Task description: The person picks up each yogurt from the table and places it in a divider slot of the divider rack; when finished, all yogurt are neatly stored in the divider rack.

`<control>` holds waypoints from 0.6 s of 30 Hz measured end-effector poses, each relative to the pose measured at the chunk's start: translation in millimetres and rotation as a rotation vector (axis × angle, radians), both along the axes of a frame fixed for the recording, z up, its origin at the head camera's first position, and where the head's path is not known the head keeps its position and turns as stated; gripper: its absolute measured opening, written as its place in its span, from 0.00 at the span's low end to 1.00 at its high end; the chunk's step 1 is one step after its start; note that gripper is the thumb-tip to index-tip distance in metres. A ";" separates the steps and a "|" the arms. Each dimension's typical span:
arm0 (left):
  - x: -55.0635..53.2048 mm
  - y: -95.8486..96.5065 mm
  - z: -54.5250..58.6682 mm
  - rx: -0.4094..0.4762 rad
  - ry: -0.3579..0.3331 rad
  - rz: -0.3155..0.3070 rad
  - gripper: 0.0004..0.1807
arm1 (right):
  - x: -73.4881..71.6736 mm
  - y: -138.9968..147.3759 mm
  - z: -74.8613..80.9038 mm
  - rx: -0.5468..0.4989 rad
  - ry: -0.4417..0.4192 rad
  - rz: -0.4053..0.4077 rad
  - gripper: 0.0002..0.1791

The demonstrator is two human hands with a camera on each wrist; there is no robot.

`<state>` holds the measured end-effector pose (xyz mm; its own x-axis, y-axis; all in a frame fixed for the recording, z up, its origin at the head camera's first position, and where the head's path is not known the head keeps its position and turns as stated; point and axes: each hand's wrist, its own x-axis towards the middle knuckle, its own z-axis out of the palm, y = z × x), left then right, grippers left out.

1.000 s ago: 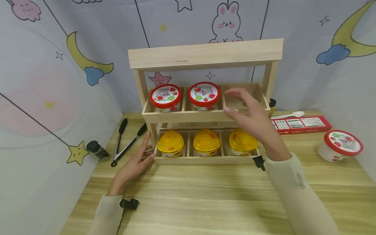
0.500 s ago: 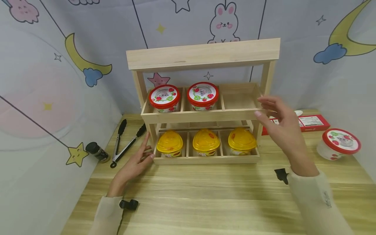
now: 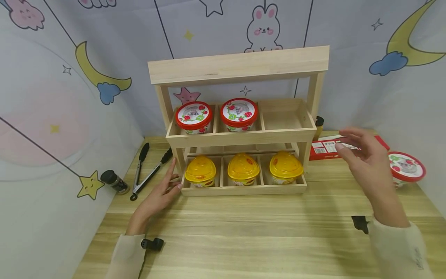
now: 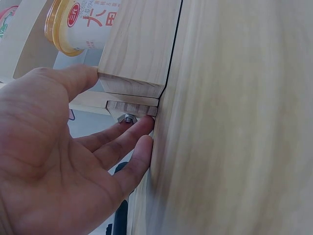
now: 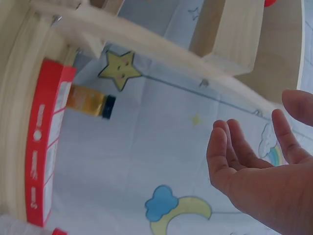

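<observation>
A two-tier wooden rack point(image 3: 240, 137) stands at the back of the table. My left hand point(image 3: 158, 199) touches its lower left front corner; in the left wrist view the thumb meets the corner and the fingers lie along the side. My right hand point(image 3: 373, 170) hangs in the air right of the rack, fingers loosely bent and holding nothing. Behind it, partly hidden, is a red-lidded tub point(image 3: 407, 166) on the table. Two similar tubs, the left point(image 3: 193, 115) and the middle point(image 3: 239, 113), sit in the upper tier, whose right compartment is empty. Yellow-lidded cups point(image 3: 243, 168) fill the lower compartments.
Black-tipped tongs point(image 3: 148, 176) and a dark-capped spice jar point(image 3: 115, 182) lie left of the rack. To the right are a long red box point(image 3: 322, 150), a bottle with a black cap point(image 5: 90, 101) and a pale utensil partly hidden by my hand. A patterned cloth hangs behind.
My right hand has moved from above the upper right compartment out to the right, towards the tub on the table. The left hand has stayed at the rack's corner.
</observation>
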<state>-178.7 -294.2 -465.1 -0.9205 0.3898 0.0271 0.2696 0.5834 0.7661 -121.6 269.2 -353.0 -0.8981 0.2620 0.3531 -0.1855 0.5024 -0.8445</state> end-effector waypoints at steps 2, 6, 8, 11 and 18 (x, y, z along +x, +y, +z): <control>0.2 -0.1 0.0 0.001 0.000 0.003 0.49 | 3.2 9.5 -4.3 -0.022 0.001 -0.008 0.22; -0.2 0.1 0.3 0.006 0.000 0.010 0.49 | 9.1 27.4 -11.8 -0.072 0.010 -0.025 0.22; -0.5 0.5 0.3 0.009 0.001 0.012 0.49 | 12.2 35.8 -15.8 -0.088 0.000 -0.044 0.21; -0.5 0.9 0.4 0.012 0.001 0.007 0.49 | 16.3 49.3 -22.1 -0.091 -0.030 -0.092 0.21; 0.1 1.3 0.2 0.004 0.005 0.001 0.49 | 22.7 81.2 -39.3 -0.188 -0.056 -0.192 0.21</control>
<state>-178.7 -292.8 -464.9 -0.9208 0.3887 0.0333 0.2729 0.5807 0.7671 -98.9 350.4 -392.3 -0.8425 0.4856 0.2331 -0.0524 0.3568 -0.9327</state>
